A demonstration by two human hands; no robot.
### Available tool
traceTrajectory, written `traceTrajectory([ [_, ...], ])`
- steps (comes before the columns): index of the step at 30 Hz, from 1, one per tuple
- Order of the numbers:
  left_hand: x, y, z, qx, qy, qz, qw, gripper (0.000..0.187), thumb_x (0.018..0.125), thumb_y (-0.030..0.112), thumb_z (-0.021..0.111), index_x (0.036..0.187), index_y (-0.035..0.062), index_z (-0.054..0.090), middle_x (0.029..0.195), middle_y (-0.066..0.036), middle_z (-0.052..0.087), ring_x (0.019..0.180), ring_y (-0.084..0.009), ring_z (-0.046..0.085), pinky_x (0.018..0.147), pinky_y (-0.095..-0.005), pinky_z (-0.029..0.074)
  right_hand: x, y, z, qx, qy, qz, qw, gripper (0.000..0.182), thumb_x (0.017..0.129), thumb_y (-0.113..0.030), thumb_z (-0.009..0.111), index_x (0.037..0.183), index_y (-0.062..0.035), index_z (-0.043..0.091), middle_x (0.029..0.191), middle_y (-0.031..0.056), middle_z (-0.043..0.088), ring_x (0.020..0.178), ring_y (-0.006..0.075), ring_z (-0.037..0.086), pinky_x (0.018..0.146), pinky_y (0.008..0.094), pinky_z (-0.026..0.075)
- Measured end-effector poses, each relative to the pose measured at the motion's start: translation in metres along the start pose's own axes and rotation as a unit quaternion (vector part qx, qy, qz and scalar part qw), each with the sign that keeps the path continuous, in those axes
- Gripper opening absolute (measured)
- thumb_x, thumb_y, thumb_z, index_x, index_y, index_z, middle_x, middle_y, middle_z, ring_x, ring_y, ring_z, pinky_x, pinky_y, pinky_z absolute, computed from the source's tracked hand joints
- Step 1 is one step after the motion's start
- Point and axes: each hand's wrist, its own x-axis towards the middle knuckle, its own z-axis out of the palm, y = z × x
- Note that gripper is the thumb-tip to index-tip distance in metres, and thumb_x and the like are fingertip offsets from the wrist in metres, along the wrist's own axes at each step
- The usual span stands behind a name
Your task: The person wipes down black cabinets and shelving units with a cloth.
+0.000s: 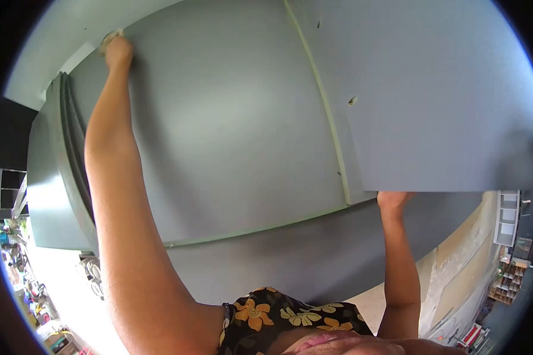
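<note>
My left hand (119, 52) is stretched far up at the top left, closed against the top of a grey cabinet panel (231, 118). A small pale thing (108, 40) shows at its fingers, too blurred to name. My right hand (394, 200) grips the lower edge of a grey cabinet door (444, 106) at the right; its fingers are partly hidden by the door. A hinge hole (353, 101) shows near the door's inner edge.
Pale edging (323, 94) runs down between the panel and the door side. Another grey panel (62, 154) stands at the left. Cluttered goods (26, 290) lie at the lower left. A white shelf rack (507, 218) and a wooden pigeonhole unit (508, 283) stand at the right.
</note>
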Motion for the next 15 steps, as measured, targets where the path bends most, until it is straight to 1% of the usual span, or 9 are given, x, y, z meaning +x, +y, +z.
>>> traceTrajectory([
  [2,-0.018,0.044,-0.027,-0.149,0.092,0.093,0.980,0.029,0.090,0.018,0.043,0.113,0.0088,0.058,0.108,-0.016,0.063,0.100,-0.0355,0.060,0.084,-0.0449,0.047,0.005,0.000,0.004,0.032,0.035,0.014,0.999,0.035,0.080,-0.028,0.062,0.104,-0.0028,0.059,0.104,0.0145,0.060,0.097,0.0356,0.055,0.078,0.0465,0.045],
  [3,-0.037,0.086,-0.059,-0.208,0.028,0.073,0.975,0.028,0.090,0.019,0.044,0.112,0.0073,0.058,0.103,-0.016,0.065,0.092,-0.0353,0.063,0.077,-0.0460,0.050,0.007,0.004,0.009,0.032,0.046,0.011,0.998,0.035,0.080,-0.029,0.062,0.102,-0.0029,0.059,0.102,0.0135,0.061,0.094,0.0358,0.056,0.077,0.0462,0.045],
  [4,-0.054,0.125,-0.087,-0.171,-0.035,0.157,0.972,0.028,0.089,0.018,0.044,0.110,0.0052,0.057,0.098,-0.016,0.066,0.089,-0.0346,0.064,0.071,-0.0456,0.052,0.009,0.005,0.012,0.032,0.057,0.006,0.998,0.035,0.080,-0.031,0.063,0.101,-0.0030,0.059,0.099,0.0124,0.061,0.092,0.0360,0.056,0.075,0.0459,0.045],
  [5,-0.071,0.166,-0.100,-0.201,-0.082,0.190,0.958,0.030,0.087,0.017,0.047,0.111,0.0048,0.058,0.100,-0.020,0.064,0.090,-0.0373,0.062,0.077,-0.0474,0.049,0.012,0.002,0.014,0.061,0.054,0.036,0.996,0.036,0.080,-0.032,0.062,0.100,-0.0029,0.059,0.098,0.0122,0.062,0.091,0.0362,0.057,0.074,0.0457,0.045],
  [6,-0.096,0.204,-0.124,-0.217,-0.169,0.214,0.937,0.028,0.086,0.016,0.047,0.108,0.0033,0.060,0.096,-0.022,0.065,0.087,-0.0381,0.063,0.078,-0.0478,0.049,0.014,-0.001,0.014,0.088,0.051,0.067,0.993,0.037,0.080,-0.034,0.062,0.100,-0.0028,0.059,0.096,0.0119,0.062,0.089,0.0363,0.057,0.074,0.0455,0.045],
  [7,-0.123,0.228,-0.144,-0.231,-0.216,0.283,0.905,0.030,0.086,0.015,0.045,0.110,0.0030,0.059,0.105,-0.025,0.062,0.096,-0.0387,0.061,0.086,-0.0456,0.047,0.014,-0.007,0.005,0.112,0.056,0.095,0.988,0.038,0.080,-0.035,0.062,0.099,-0.0027,0.060,0.095,0.0117,0.062,0.088,0.0365,0.057,0.073,0.0453,0.045],
  [9,-0.167,0.267,-0.142,-0.268,-0.082,0.345,0.896,0.035,0.088,0.018,0.041,0.117,0.0037,0.055,0.122,-0.023,0.055,0.111,-0.0362,0.055,0.095,-0.0458,0.043,0.020,-0.019,-0.009,0.090,0.010,0.107,0.990,0.040,0.081,-0.038,0.061,0.097,-0.0023,0.059,0.096,0.0124,0.061,0.089,0.0362,0.057,0.073,0.0444,0.045],
  [13,-0.138,0.262,-0.138,-0.154,-0.181,0.293,0.926,0.042,0.090,0.022,0.038,0.129,0.0075,0.046,0.135,-0.018,0.045,0.124,-0.0317,0.046,0.103,-0.0544,0.033,0.025,-0.024,-0.018,0.075,-0.053,0.147,0.985,0.043,0.080,-0.040,0.061,0.098,-0.0013,0.060,0.100,0.0152,0.060,0.093,0.0373,0.055,0.076,0.0443,0.045],
  [15,-0.110,0.255,-0.114,-0.151,-0.199,0.232,0.940,0.045,0.091,0.024,0.037,0.133,0.0096,0.042,0.137,-0.016,0.045,0.125,-0.0303,0.045,0.102,-0.0590,0.029,0.020,-0.023,-0.011,0.081,0.022,0.104,0.991,0.041,0.079,-0.037,0.062,0.099,-0.0012,0.060,0.100,0.0158,0.060,0.093,0.0381,0.055,0.076,0.0450,0.045],
])
